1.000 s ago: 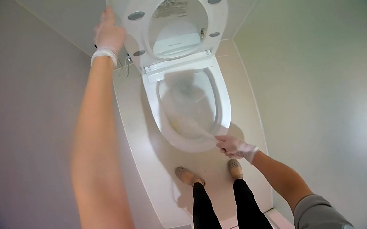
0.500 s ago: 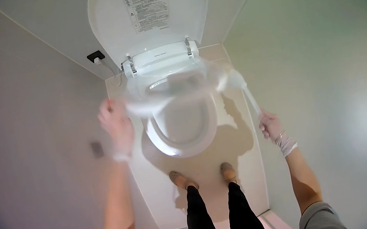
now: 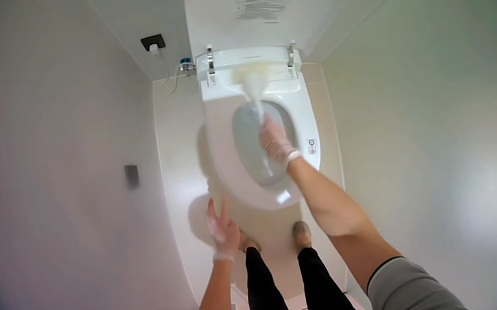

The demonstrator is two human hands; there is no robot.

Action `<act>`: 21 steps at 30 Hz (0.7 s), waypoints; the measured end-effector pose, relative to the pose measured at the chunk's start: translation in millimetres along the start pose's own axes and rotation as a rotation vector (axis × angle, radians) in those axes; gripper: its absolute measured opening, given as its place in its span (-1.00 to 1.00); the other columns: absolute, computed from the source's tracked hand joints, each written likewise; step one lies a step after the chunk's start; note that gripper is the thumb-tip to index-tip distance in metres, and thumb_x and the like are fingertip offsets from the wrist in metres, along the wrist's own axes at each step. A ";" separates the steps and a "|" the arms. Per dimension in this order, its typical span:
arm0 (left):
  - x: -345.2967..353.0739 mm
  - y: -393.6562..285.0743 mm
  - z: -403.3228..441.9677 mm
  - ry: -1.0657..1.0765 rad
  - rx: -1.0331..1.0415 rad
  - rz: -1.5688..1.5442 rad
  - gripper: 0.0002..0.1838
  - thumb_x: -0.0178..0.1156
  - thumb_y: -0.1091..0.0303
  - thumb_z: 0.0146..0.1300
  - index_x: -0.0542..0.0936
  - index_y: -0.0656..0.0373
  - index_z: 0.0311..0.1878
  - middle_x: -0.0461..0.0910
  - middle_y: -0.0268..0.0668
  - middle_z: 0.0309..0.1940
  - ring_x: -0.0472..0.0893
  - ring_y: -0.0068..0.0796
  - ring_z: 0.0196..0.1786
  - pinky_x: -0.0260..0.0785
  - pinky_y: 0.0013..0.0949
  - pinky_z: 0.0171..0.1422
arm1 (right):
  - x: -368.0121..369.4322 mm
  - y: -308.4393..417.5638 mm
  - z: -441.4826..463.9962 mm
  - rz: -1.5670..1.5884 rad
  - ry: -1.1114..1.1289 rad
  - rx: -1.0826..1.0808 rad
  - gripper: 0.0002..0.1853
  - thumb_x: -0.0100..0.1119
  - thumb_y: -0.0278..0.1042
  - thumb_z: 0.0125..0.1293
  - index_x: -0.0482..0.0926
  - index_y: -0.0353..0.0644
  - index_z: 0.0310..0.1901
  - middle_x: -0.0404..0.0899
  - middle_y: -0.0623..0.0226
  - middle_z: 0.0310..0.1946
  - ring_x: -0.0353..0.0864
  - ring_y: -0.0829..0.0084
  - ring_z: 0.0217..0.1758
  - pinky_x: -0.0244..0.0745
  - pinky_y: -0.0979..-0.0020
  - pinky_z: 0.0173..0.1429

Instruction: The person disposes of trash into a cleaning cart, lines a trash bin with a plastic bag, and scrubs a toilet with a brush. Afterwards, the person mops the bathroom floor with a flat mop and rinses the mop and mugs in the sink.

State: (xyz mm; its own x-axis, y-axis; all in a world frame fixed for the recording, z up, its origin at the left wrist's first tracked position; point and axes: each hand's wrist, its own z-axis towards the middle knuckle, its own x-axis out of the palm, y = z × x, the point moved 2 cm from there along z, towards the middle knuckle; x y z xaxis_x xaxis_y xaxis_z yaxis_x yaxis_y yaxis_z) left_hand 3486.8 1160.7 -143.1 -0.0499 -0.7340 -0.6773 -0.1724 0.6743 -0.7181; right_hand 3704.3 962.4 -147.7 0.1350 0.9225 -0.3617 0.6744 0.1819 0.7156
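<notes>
My right hand (image 3: 274, 137), in a thin translucent glove, is closed around the handle of a white brush (image 3: 255, 85) over the toilet. The brush head is blurred by motion at the back of the seat, near the hinges; whether it touches the surface I cannot tell. Below the raised lid (image 3: 269, 0), the toilet seat (image 3: 228, 152) lies flat around the bowl opening. My left hand (image 3: 224, 230), also gloved, is off the toilet's front left side with its fingers apart and nothing in it.
Walls stand close on the left (image 3: 69, 185) and right (image 3: 415, 127). A black socket (image 3: 153, 42) with a white plug is on the back wall, and a blue-topped valve (image 3: 186, 62) sits beside the toilet. My feet are on the floor in front.
The blurred seat ring has come down onto the bowl. My left hand has moved off it, down and right. My right hand has brought the brush left over the back of the seat.
</notes>
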 end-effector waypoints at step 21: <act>-31.7 177.5 -396.7 0.547 -0.605 0.350 -0.72 -0.01 0.43 0.05 0.66 0.18 -0.24 0.55 -0.03 -0.09 0.43 -0.10 0.11 0.27 -0.22 0.23 | -220.0 -137.9 -208.9 -1.345 0.165 -0.118 -0.37 -0.22 -0.46 0.24 -0.04 -0.06 0.37 0.54 -0.04 -0.31 0.57 0.00 -0.30 0.47 0.05 -0.22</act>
State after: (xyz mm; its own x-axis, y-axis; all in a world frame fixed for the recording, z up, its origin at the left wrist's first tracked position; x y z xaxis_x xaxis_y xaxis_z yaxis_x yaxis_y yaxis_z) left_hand 3067.5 1271.6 -185.6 -0.6338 -0.5339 -0.5597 -0.5418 0.8228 -0.1714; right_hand 3430.1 805.5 -41.9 -0.6657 0.0381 -0.7453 0.1478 0.9856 -0.0816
